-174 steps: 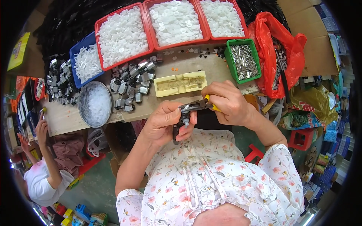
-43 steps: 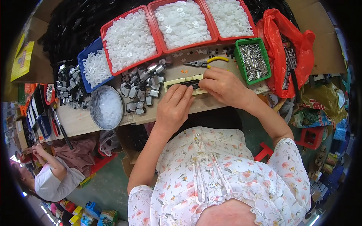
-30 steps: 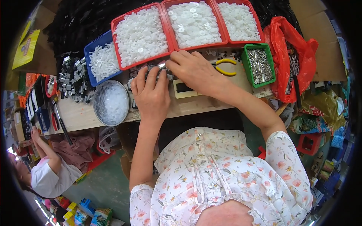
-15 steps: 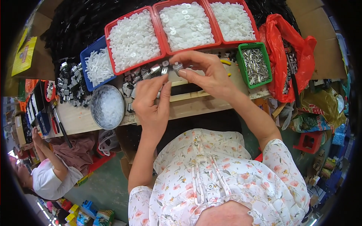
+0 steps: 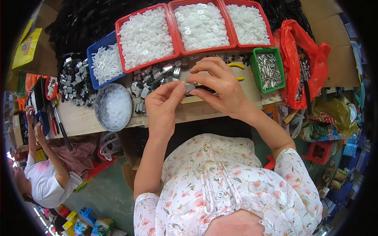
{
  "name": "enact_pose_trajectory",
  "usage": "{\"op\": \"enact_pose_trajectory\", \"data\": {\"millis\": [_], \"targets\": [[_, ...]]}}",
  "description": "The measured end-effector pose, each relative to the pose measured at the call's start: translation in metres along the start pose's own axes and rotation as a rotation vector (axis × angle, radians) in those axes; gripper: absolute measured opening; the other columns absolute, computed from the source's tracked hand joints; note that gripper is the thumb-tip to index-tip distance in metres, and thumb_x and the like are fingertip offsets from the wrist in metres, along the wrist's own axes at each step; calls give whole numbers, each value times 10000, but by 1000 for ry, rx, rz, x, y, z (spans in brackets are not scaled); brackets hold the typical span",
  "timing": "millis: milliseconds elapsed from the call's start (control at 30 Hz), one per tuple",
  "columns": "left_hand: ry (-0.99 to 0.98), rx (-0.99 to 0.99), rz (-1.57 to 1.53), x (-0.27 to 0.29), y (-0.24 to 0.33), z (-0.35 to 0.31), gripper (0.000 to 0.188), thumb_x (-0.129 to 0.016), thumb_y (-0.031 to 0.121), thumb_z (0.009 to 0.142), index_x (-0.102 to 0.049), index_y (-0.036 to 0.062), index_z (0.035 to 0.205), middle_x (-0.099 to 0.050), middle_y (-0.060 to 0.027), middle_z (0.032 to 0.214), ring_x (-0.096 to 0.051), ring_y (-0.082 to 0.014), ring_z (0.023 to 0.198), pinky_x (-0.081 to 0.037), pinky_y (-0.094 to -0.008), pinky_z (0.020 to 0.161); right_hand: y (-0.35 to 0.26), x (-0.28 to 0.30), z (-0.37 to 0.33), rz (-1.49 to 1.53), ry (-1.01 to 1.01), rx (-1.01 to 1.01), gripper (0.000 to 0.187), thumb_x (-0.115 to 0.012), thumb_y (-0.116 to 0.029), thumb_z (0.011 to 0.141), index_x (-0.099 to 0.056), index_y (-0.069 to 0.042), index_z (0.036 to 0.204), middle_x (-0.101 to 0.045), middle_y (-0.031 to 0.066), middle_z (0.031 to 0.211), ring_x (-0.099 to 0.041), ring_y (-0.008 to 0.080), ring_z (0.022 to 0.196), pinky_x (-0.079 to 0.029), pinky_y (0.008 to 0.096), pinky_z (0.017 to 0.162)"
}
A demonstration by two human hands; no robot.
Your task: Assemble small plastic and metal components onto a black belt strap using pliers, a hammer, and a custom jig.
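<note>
1. Left hand point(image 5: 162, 105) and right hand point(image 5: 226, 91) pinch one small silver metal block point(image 5: 190, 87) above the tabletop point(image 5: 78, 122).
2. Three red plastic trays point(image 5: 208, 50): white plastic pieces point(image 5: 147, 39).
3. One green plastic box point(image 5: 273, 89): silver metal pins point(image 5: 269, 70).

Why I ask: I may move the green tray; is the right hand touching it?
Apart: the head view shows bench and yellow handles between the right hand and green tray.

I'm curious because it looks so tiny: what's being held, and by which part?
A small silver block. The right hand holds it at its right side; the left hand is at its left end, grip unclear.
</note>
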State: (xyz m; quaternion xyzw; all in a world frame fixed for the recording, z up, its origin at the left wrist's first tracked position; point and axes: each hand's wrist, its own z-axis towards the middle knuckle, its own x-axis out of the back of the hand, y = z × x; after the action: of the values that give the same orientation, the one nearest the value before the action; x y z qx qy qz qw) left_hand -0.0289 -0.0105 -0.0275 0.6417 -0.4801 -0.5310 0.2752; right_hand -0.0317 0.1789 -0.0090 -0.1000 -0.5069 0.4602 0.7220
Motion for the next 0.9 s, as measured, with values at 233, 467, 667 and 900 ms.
{"op": "enact_pose_trajectory", "data": {"millis": [233, 467, 667, 900], "targets": [[55, -556, 815, 11, 2, -3, 147, -686, 83, 923, -716, -23, 1020, -703, -89, 939, -642, -168, 836, -504, -292, 747, 7, -13, -11, -174, -131, -32, 254, -776, -147, 763, -676, -75, 985, -607, 78, 1127, -524, 308, 1178, -393, 470, 958], [-56, -932, 1180, 11, -17, -3, 174, -730, 34, 823, -687, -29, 980, -650, -128, 1015, -634, -314, 943, -519, -398, 779, 13, -23, -18, -144, -121, -87, 201, -752, -172, 793, -696, -89, 968, -596, 31, 1108, -512, 267, 1209, -347, 649, 979], [-176, -1021, 1246, 14, -22, -1, 229, -739, 2, 799, -674, -63, 1009, -643, -159, 1056, -636, -340, 991, -532, -414, 811, 21, -30, -22, -47, -48, -55, 242, -781, -131, 736, -708, -67, 959, -647, 32, 1053, -543, 282, 1155, -377, 461, 938], [-214, -1048, 1259, 18, -31, 2, 269, -735, -13, 797, -672, -84, 1049, -641, -170, 1075, -637, -343, 1000, -538, -415, 828, 21, -28, -22, -48, -61, -72, 190, -766, -146, 770, -711, -69, 934, -637, 29, 1047, -540, 269, 1157, -354, 537, 940]]}}
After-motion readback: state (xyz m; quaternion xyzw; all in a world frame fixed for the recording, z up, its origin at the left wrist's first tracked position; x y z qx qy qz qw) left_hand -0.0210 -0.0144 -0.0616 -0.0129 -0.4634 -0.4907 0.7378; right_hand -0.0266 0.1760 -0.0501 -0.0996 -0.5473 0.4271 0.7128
